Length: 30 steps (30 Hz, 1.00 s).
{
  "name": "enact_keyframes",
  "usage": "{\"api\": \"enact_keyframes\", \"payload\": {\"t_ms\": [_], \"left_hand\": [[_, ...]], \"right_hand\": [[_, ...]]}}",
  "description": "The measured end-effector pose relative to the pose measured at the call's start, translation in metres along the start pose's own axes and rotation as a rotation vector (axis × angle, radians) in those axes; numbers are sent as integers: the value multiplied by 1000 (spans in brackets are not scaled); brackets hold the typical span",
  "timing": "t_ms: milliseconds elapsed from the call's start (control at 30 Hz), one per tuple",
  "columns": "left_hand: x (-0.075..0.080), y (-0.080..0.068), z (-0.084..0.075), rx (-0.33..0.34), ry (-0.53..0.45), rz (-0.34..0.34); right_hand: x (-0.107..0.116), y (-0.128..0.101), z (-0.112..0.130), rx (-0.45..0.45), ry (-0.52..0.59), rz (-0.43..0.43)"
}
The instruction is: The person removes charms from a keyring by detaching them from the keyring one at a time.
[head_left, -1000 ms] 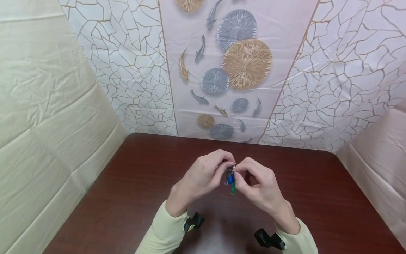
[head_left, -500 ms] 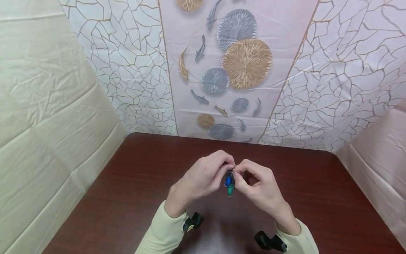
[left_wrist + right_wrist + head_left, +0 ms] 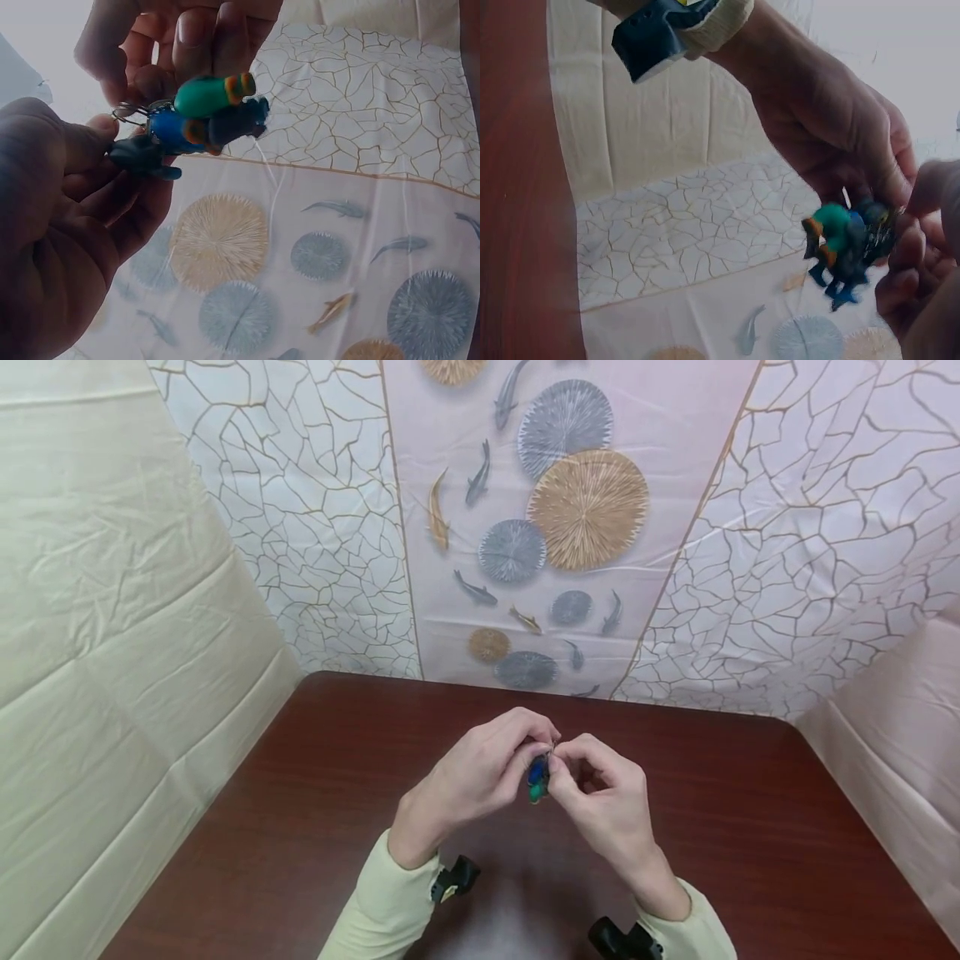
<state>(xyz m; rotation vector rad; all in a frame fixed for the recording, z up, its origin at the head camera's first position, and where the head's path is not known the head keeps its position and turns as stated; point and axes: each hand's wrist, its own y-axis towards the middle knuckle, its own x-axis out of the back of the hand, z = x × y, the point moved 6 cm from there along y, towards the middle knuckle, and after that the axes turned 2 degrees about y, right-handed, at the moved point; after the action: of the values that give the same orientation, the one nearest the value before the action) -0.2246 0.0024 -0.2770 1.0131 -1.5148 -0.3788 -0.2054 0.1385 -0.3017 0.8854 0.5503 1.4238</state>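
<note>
Both hands meet above the middle of the table in the head view. Between them hangs a keychain bunch: a metal key ring [image 3: 131,114] with several small figure-like charms. A green charm [image 3: 202,96] with orange ends lies against a blue charm [image 3: 176,131], and darker ones sit beside them. My left hand [image 3: 483,768] pinches the bunch near the ring between thumb and fingers. From the other side, my right hand [image 3: 607,785] pinches at the ring too. In the right wrist view the charms [image 3: 840,236] dangle, blurred, beside the fingertips, which partly hide the ring.
A dark reddish-brown table [image 3: 337,777] lies beneath the hands. Behind it hangs a patterned cloth [image 3: 517,610] with fish and round shapes, and a cream cloth [image 3: 135,652] stands at the left. Black wrist cameras [image 3: 456,878] sit on both cuffs.
The charms have swung and shifted slightly left and up between the hands. My right hand and forearm have moved a little left; both hands keep their pinch at the ring.
</note>
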Motion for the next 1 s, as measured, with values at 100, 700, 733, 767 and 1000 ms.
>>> {"api": "enact_keyframes", "payload": {"t_ms": [100, 700, 733, 767, 1000], "left_hand": [[0, -1, 1, 32, -8, -13], [-3, -1, -1, 82, 109, 33], [-4, -1, -1, 85, 116, 33], [-5, -1, -2, 88, 122, 30], [-7, 1, -5, 132, 107, -7]], "right_hand": [[0, 1, 1, 86, 20, 23], [1, 6, 10, 321, -269, 168], [1, 6, 10, 313, -278, 172], [1, 6, 9, 304, -285, 176], [6, 7, 6, 216, -309, 156]]}}
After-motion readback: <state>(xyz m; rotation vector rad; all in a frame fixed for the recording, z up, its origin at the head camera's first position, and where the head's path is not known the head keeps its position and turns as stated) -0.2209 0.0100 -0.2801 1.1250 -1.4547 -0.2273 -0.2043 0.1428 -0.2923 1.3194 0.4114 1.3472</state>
